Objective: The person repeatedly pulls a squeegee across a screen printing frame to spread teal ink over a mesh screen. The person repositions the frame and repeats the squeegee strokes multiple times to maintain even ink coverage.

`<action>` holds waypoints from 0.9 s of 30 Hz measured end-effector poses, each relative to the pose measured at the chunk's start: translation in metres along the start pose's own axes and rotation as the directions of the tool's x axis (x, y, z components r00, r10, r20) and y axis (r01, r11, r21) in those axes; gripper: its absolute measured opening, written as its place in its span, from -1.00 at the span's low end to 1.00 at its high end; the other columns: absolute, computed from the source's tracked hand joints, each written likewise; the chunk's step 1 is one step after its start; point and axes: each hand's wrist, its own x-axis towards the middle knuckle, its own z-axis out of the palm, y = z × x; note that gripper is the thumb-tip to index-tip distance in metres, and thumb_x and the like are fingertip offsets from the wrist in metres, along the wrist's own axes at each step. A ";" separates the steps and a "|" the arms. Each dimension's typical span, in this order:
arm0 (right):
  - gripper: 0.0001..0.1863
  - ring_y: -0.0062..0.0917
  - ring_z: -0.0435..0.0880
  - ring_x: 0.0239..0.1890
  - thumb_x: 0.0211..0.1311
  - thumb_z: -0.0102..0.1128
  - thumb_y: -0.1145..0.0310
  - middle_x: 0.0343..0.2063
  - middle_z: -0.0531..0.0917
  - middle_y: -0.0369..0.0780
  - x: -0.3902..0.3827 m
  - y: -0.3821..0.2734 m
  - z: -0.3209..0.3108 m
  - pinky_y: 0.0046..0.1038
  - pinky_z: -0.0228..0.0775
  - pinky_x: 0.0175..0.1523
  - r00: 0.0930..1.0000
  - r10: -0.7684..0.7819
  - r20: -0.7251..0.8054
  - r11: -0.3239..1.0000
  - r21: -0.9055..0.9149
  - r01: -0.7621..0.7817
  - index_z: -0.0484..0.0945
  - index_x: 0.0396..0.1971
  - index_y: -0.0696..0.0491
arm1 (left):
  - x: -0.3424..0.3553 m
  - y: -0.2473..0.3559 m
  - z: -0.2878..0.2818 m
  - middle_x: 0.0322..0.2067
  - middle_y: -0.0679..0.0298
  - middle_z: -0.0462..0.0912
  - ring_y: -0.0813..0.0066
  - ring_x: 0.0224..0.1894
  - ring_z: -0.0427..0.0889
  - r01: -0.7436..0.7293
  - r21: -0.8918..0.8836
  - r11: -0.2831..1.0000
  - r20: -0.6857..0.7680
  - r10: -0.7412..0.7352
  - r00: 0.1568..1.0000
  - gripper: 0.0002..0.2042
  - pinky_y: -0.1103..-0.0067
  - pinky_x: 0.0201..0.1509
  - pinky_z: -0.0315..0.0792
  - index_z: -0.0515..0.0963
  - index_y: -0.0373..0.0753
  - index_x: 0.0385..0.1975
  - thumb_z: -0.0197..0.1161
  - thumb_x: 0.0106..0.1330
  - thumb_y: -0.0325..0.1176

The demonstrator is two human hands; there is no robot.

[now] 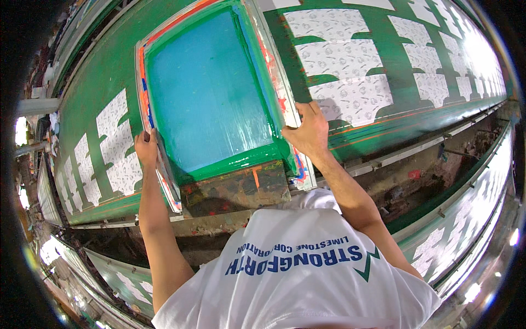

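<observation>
A screen-printing frame with a blue mesh and green-inked borders lies across the long green printing table. My left hand is closed on the left rail, which is streaked with orange, blue and white. My right hand grips the right rail a little higher, its thumb pointing inward toward the mesh. A stained dark board runs along the frame's near end, just above my white shirt.
Printed white fabric pieces lie in rows on the green table to both sides. A metal rail edges the near side. Behind me, across a narrow gap, another green table carries more white pieces.
</observation>
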 end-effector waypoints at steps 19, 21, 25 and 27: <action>-0.38 -0.25 0.71 -0.13 -0.12 0.53 0.38 -0.14 0.62 -0.12 0.107 0.347 -0.233 -0.23 0.60 0.00 0.997 0.065 -0.030 0.998 0.028 -0.065 0.68 0.09 0.13 | -0.047 0.430 0.120 -0.42 0.08 0.59 -0.03 -0.29 0.61 -0.076 -0.018 0.997 -0.131 0.073 0.989 -0.69 0.13 -0.18 0.50 0.59 -0.26 -0.47 0.50 0.28 -0.16; -0.37 -0.28 0.71 -0.13 -0.10 0.52 0.40 -0.14 0.61 -0.13 0.107 0.355 -0.238 -0.24 0.61 -0.02 0.999 0.042 0.013 0.998 -0.037 -0.042 0.67 0.10 0.16 | -0.048 0.440 0.119 -0.38 0.07 0.60 -0.04 -0.28 0.61 -0.030 -0.023 0.999 -0.151 0.026 0.988 -0.68 0.13 -0.15 0.53 0.59 -0.25 -0.44 0.49 0.28 -0.13; -0.37 -0.31 0.71 -0.14 -0.09 0.51 0.42 -0.15 0.60 -0.15 0.112 0.363 -0.244 -0.26 0.62 -0.04 1.000 -0.020 0.000 0.998 -0.064 0.020 0.66 0.12 0.15 | -0.056 0.450 0.112 -0.38 0.10 0.58 -0.01 -0.29 0.60 0.010 -0.018 1.000 -0.142 -0.012 0.990 -0.68 0.15 -0.18 0.52 0.58 -0.25 -0.42 0.47 0.32 -0.13; -0.35 -0.32 0.69 -0.16 -0.09 0.51 0.42 -0.15 0.59 -0.16 0.115 0.366 -0.247 -0.29 0.60 -0.02 1.000 0.010 0.009 1.000 -0.030 -0.010 0.66 0.14 0.14 | -0.061 0.453 0.111 -0.36 0.10 0.57 0.00 -0.26 0.61 0.028 -0.029 0.999 -0.106 -0.031 0.994 -0.68 0.15 -0.18 0.53 0.59 -0.26 -0.40 0.46 0.33 -0.12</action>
